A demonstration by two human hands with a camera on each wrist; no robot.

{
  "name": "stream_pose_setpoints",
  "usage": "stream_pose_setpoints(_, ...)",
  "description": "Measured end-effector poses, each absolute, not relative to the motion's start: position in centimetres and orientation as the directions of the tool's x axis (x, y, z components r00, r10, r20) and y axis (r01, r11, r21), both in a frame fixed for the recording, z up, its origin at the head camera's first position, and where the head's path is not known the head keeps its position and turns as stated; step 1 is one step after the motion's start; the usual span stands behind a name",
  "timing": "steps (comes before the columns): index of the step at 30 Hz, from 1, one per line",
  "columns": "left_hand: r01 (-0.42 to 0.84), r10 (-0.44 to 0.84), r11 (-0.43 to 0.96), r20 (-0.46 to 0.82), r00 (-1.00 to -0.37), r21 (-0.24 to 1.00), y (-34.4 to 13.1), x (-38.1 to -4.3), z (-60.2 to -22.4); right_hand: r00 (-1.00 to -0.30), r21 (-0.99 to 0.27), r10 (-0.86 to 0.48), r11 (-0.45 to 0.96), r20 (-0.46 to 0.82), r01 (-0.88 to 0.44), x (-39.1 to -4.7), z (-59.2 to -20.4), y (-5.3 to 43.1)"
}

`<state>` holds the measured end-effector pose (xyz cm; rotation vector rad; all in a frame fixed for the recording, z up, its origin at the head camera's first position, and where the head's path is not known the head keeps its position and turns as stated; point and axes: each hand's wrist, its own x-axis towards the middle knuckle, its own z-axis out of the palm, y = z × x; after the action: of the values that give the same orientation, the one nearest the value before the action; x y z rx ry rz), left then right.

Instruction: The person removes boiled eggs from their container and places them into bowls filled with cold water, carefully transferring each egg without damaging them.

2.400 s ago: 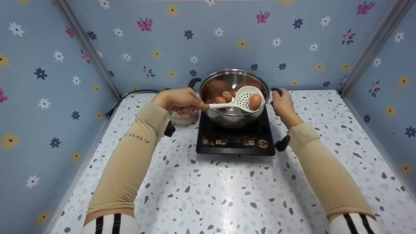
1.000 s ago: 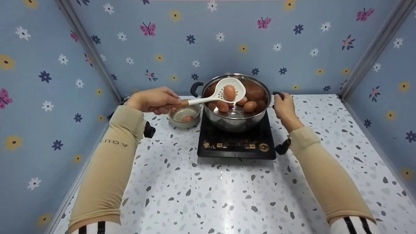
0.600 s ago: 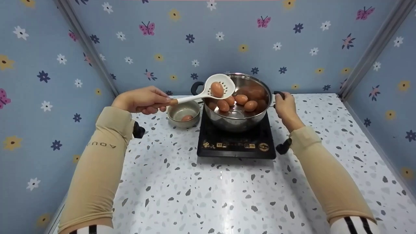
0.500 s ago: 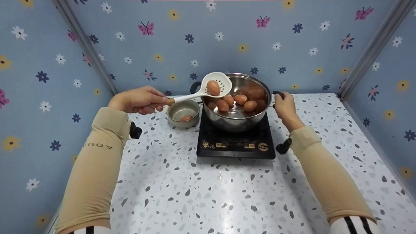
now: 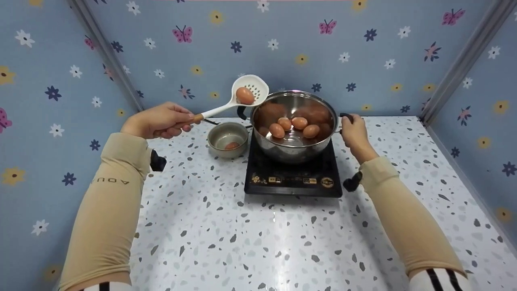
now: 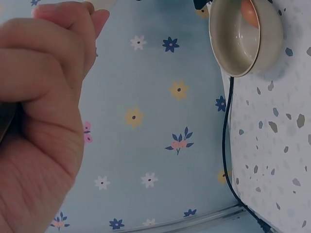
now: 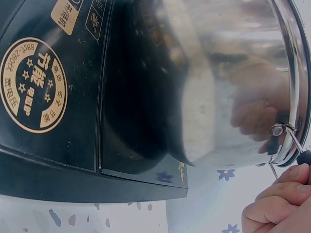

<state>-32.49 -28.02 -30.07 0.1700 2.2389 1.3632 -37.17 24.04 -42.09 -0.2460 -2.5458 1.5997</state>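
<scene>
My left hand (image 5: 163, 120) grips the wooden end of a white skimmer (image 5: 251, 89) with a holed bowl. One brown egg (image 5: 244, 95) lies in that bowl, raised above the left rim of a steel pot (image 5: 293, 151). Several more brown eggs (image 5: 299, 123) rest inside the pot. My right hand (image 5: 354, 132) holds the pot's right black handle (image 5: 346, 117); the right wrist view shows those fingers (image 7: 279, 204) curled at the handle. Left of the pot stands a small beige bowl (image 5: 220, 151) with an egg (image 5: 232, 146) in it, also visible in the left wrist view.
The pot sits on a black induction cooker (image 5: 293, 188). Underneath is a white speckled table (image 5: 226, 242). A black cable (image 6: 225, 145) runs behind the small bowl along the table's edge. Blue flowered walls (image 5: 258, 44) enclose the back and both sides.
My left hand has moved left and up with the skimmer, carrying the egg from over the pot's right side to beyond its left rim. The right hand keeps its hold on the handle.
</scene>
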Motion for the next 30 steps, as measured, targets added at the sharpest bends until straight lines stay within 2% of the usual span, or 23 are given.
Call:
stream_pose_setpoints(17, -0.19, 0.256, 0.493, -0.35, -0.901, 0.849, -31.6, -31.5, -30.3, -0.978, -0.893, 0.202, 0.447, 0.046, 0.05, -37.1, -42.5, 24.1)
stream_pose_setpoints(30, -0.218, 0.201, 0.487, -0.352, -0.914, 0.846, -32.9, -31.1, -33.5, -0.98, -0.893, 0.2, 0.444, 0.015, 0.077, -36.9, -42.2, 24.1)
